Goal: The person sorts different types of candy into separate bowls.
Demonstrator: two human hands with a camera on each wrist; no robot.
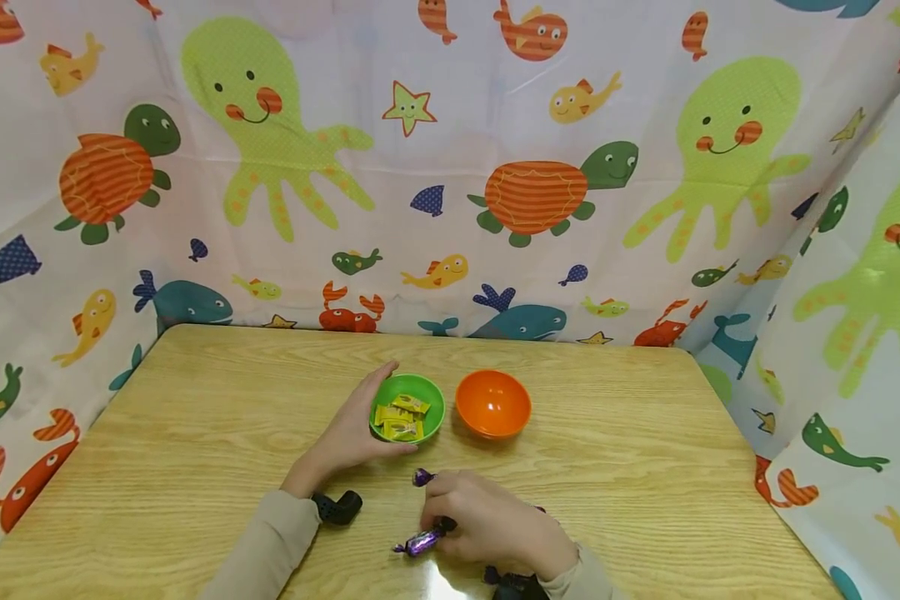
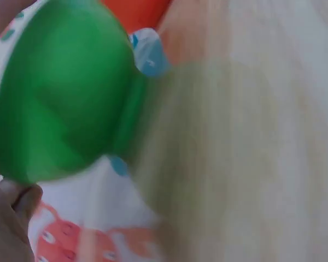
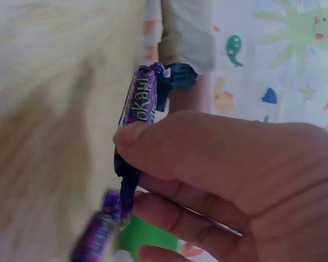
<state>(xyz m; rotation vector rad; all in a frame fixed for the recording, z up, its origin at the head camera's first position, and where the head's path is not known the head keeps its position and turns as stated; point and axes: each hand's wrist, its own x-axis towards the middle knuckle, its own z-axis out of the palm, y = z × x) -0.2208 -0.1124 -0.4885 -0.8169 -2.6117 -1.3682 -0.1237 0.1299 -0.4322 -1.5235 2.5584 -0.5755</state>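
Observation:
My left hand [image 1: 352, 429] grips the green bowl [image 1: 437, 417] from its left side, with the thumb along the near rim and the fingers round the far side. Inside the bowl lie several yellow-wrapped candies [image 1: 401, 417]. In the left wrist view the green bowl [image 2: 65, 93] shows from outside, so its contents are hidden. My right hand [image 1: 487, 517] pinches a purple-wrapped candy [image 1: 422, 543] between thumb and fingers; lettering shows on this candy [image 3: 142, 98] in the right wrist view. A second purple candy [image 3: 95, 232] lies beyond the fingertips, its end peeking out past the hand in the head view.
An orange bowl [image 1: 493, 404] stands just right of the green one. Another bit of purple wrapper [image 1: 540, 508] shows behind the right hand. Black wrist cameras [image 1: 337, 507] sit on both wrists. A curtain [image 1: 435, 167] printed with sea animals hangs round the wooden table [image 1: 630, 467].

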